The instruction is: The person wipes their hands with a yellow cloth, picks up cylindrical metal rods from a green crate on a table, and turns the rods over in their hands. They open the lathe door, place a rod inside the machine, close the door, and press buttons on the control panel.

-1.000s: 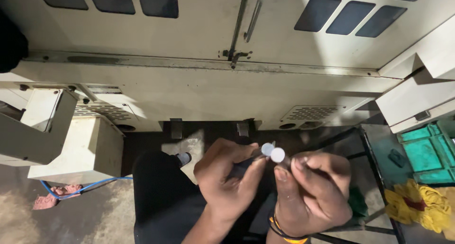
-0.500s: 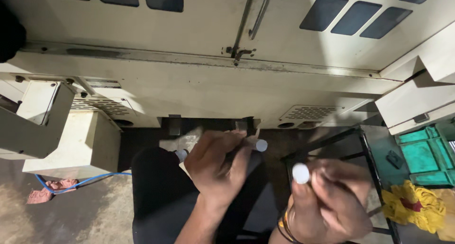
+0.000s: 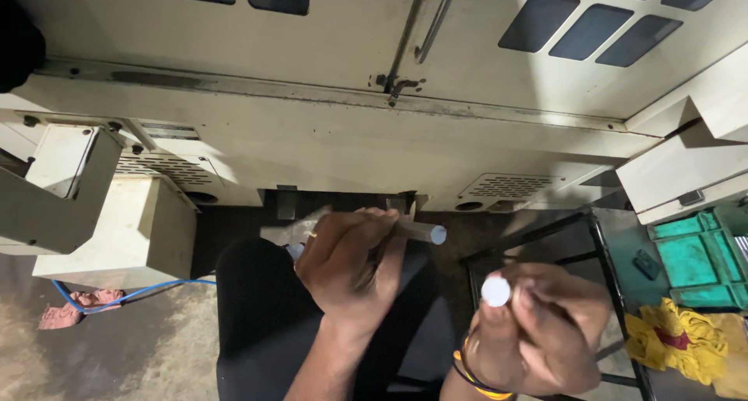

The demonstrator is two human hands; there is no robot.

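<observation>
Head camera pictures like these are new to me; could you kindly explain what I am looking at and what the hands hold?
The camera sits on a person's head and looks down at their own two bare hands. Ahead stands a large cream machine cabinet with dark windows and a door handle. The left hand holds a short metal rod; the right hand, with bangles at the wrist, holds another round rod end-on. To the right are a green crate and a yellow cloth.
</observation>
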